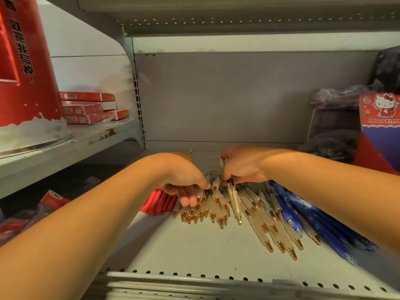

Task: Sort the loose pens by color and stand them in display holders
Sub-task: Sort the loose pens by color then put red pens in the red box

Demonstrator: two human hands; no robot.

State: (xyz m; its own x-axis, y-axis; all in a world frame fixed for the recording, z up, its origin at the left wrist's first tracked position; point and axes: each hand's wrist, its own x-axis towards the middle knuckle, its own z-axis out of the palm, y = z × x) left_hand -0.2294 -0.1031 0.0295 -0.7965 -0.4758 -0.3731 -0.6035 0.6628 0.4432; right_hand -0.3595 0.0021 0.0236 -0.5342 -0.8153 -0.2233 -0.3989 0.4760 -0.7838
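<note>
Grey metal shelf (194, 252) carries all the work: three loose groups of pens lie flat on it, with the tips toward the person. The blue pens (313, 221) are at the right, partly under the right forearm. The clear pens (255, 215) with gold tips make the biggest heap, in the middle. The red pens (160, 202) are at the left, half hidden behind the left hand (184, 180).

No pen stands in a holder yet, and I cannot tell if the box (378, 118) at the right edge is one.

The left hand lies over the upper ends of the clear pens, its fingers (188, 199) curled down and the thumb closing on a few barrels. The right hand (242, 167), just beside it, grips some clear pens — one end sticks out above it; its fingers are mostly hidden.

The step, I judge, is gathering the clear pens into one bundle. To do it well, keep all gold tips in one direction, squeeze at mid-barrel, and check the right border — there the blue pens touch the clear ones.
</note>
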